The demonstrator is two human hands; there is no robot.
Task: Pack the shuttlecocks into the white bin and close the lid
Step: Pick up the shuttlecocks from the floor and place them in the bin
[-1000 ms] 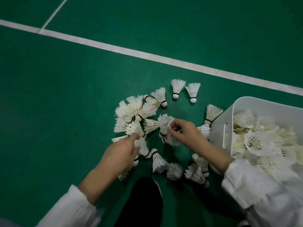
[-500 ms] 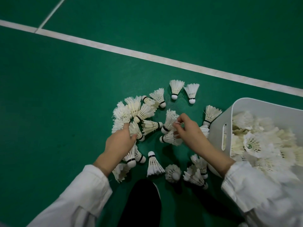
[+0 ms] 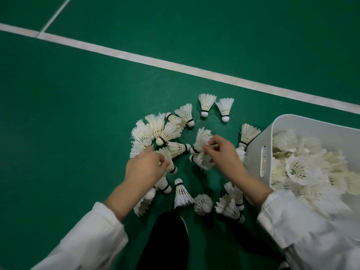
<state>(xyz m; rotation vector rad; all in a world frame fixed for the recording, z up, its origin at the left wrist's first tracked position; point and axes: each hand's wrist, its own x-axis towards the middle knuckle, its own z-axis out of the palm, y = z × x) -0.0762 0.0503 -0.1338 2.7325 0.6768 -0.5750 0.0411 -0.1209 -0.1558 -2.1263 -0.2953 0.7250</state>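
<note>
Loose shuttlecocks (image 3: 206, 103) left of white bin (image 3: 253, 162).
L grip (image 3: 144, 168) & R grip (image 3: 224, 154) each pinch one: feathery cone, round tip; R nearer bin.

Roughly twenty shuttlecocks (image 3: 182, 193) loose on the floor (image 3: 78, 123), two set apart at twelve o'clock. One white bin (image 3: 255, 158) at three o'clock, its heap beyond counting. Two hands: left hand (image 3: 144, 170), right hand (image 3: 224, 154). Two white court lines (image 3: 175, 65).

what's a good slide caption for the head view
Left hand and right hand pinch loose shuttlecocks on the green court floor beside the part-filled white bin.
</note>
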